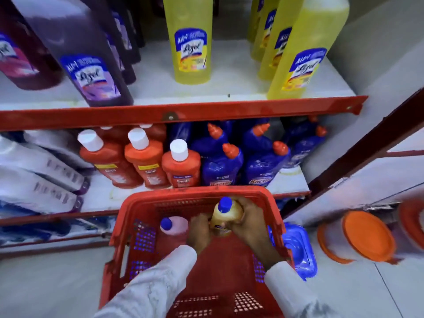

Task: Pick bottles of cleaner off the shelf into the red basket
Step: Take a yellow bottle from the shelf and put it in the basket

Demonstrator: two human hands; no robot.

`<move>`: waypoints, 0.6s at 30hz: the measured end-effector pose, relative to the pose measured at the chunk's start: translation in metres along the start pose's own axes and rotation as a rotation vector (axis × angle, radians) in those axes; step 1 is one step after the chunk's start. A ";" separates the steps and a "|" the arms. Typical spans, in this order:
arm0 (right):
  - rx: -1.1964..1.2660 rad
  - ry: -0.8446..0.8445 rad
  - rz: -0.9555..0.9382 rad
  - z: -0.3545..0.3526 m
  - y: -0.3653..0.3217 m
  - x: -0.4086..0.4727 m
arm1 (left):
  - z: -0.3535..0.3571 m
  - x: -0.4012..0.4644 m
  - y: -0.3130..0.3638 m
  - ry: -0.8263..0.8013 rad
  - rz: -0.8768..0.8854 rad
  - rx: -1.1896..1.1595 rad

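The red basket (270,200) stands on the floor below the shelves. Inside it, a yellow cleaner bottle (223,218) with a blue cap is upright, held between both hands. My left hand (198,230) grips its left side and my right hand (252,223) wraps its right side and shoulder. A pink bottle (174,228) with a blue cap stands beside it, in the basket's left part. On the top shelf (183,115) stand yellow cleaner bottles (190,40) and purple ones (87,58).
The lower shelf holds orange bottles (179,166) with white caps, blue bottles (220,166) with red spouts, and white packs (39,171) at left. A blue tub (296,249) and orange-lidded containers (367,235) sit on the floor at right. A dark red upright (358,148) slants on the right.
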State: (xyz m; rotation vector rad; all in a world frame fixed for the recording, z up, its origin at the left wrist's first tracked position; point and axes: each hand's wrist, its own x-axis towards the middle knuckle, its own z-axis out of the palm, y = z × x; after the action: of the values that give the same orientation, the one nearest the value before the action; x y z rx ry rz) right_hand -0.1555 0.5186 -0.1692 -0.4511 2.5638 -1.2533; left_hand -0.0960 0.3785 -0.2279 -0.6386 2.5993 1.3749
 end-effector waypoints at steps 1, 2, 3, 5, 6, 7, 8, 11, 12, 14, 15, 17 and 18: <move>-0.019 -0.022 0.009 0.007 0.009 0.001 | 0.011 0.003 -0.009 -0.001 -0.059 0.050; -0.035 -0.052 0.017 0.014 0.016 0.003 | 0.022 0.007 -0.020 -0.001 -0.096 0.062; -0.042 -0.078 0.023 0.020 0.021 0.005 | 0.030 0.009 -0.027 0.008 -0.111 0.030; -0.035 -0.116 0.042 0.030 0.029 0.007 | 0.039 0.011 -0.033 0.034 -0.133 -0.027; -0.027 -0.130 0.050 0.034 0.032 0.007 | 0.042 0.012 -0.036 0.047 -0.144 -0.048; -0.020 -0.139 0.060 0.039 0.037 0.007 | 0.044 0.014 -0.037 0.046 -0.143 -0.063; -0.012 -0.137 0.064 0.042 0.039 0.007 | 0.044 0.016 -0.040 0.036 -0.143 -0.070; -0.001 -0.137 0.078 0.046 0.049 0.009 | 0.036 0.013 -0.032 0.033 -0.169 -0.109; -0.011 -0.150 0.082 0.045 0.050 0.010 | 0.032 0.012 -0.029 0.022 -0.162 -0.166; -0.034 -0.186 0.088 0.039 0.052 0.012 | 0.021 0.008 -0.018 -0.006 -0.095 -0.244; -0.051 -0.198 0.084 0.036 0.053 0.013 | 0.015 0.004 -0.011 -0.002 -0.071 -0.243; -0.073 -0.181 0.024 0.021 0.044 0.016 | -0.004 -0.005 0.008 0.060 -0.018 -0.182; -0.069 -0.151 -0.026 0.010 0.034 0.016 | -0.016 -0.010 0.022 0.117 0.034 -0.124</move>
State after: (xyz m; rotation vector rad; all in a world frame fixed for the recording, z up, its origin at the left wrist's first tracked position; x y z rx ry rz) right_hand -0.1725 0.5250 -0.2035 -0.5723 2.4867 -1.0968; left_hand -0.0946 0.3796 -0.1990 -0.7148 2.6410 1.5651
